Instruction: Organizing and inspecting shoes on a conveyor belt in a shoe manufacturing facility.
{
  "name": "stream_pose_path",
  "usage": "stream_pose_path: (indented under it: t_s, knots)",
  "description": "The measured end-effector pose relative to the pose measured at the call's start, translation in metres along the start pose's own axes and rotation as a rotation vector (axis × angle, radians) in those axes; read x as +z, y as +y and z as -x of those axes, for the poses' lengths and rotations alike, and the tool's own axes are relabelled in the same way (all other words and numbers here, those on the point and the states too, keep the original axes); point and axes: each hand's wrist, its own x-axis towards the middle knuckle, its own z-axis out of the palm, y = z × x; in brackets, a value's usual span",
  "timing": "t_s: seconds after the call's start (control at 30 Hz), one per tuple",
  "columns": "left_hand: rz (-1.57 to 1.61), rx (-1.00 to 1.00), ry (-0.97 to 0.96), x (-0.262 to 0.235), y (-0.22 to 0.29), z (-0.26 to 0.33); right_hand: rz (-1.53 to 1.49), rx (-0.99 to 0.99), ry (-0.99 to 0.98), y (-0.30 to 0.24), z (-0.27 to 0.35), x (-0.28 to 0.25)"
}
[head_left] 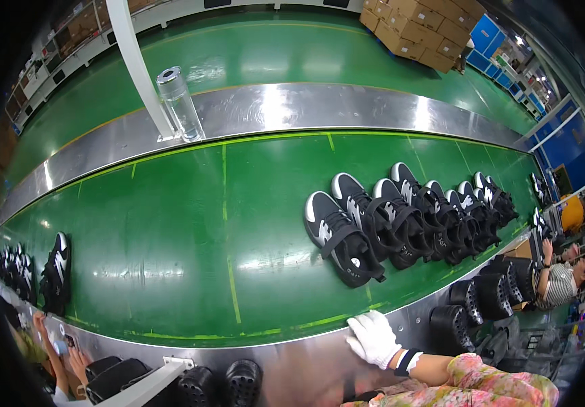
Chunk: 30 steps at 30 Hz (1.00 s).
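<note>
My right hand (374,339), in a white glove with a black-and-white band at the wrist, rests on the metal edge of the green conveyor belt (163,271). Its fingers are stretched out and hold nothing visible. Just beyond it on the belt stands a group of black sports shoes (343,237) with white toes and straps, side by side in pairs. The nearest shoe is a short way above my fingertips, not touched. I do not see my left hand; only a floral sleeve (502,380) and a dark strap show at the lower edge.
Another black shoe (56,271) stands at the belt's left, with several more beyond. A clear bottle (182,108) stands on the far metal ledge. Black perforated clog-like items (243,383) line the near side. Co-workers' hands (75,359) are at lower left; a person (563,281) is at right.
</note>
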Motion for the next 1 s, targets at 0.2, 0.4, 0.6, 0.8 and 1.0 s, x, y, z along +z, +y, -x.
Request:
stream_pose_path:
  t_s: [0.2,0.4,0.6,0.8,1.0]
  knots:
    - [0.044,0.015,0.023,-0.029,-0.003,-0.001,-0.028,0.011,-0.073,0.004,-0.004,0.001]
    - [0.129,0.010,0.050,-0.045,0.007,0.000,-0.033,0.032,-0.047,0.007,-0.005,0.002]
    - [0.185,-0.074,0.097,-0.044,-0.005,0.020,-0.048,0.067,-0.007,0.005,0.000,-0.004]
    - [0.195,-0.121,0.268,-0.063,-0.011,0.032,-0.026,0.066,0.090,0.009,0.016,0.012]
    - [0.263,-0.158,0.468,-0.037,-0.014,0.075,0.074,0.015,0.156,0.015,0.028,0.040]
